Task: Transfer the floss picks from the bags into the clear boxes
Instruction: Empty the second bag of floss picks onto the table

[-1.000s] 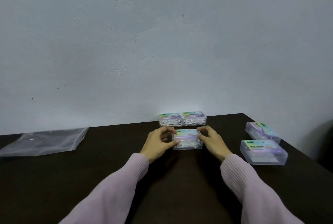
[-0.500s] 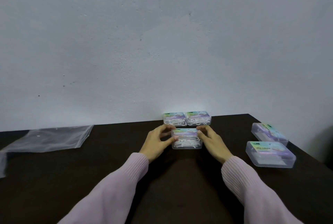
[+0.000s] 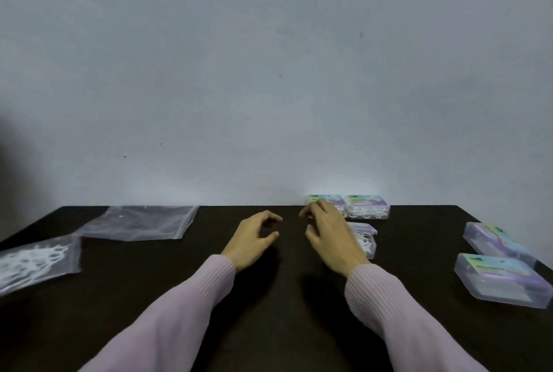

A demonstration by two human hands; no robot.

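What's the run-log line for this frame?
left hand: free, holds nothing | right hand: free, in front of filled box | bag with picks: far left | two boxes: right, no picks seen

A dark brown table (image 3: 269,297) stands against a plain, pale grey-blue wall (image 3: 269,72) with a few small dark specks.

1. Five clear boxes in all: three hold white floss picks, namely the far-left box (image 3: 326,202), the far-right box (image 3: 368,206) and the near box (image 3: 365,238).
2. The other two are the far side box (image 3: 496,241) and the near side box (image 3: 502,280), at the right edge; their contents are unclear.
3. Two plastic bags: the flat bag (image 3: 140,222) and the bag with floss picks (image 3: 36,261).
4. Two hands: left hand (image 3: 254,240), right hand (image 3: 332,237).
5. One dark surface (image 3: 269,312).
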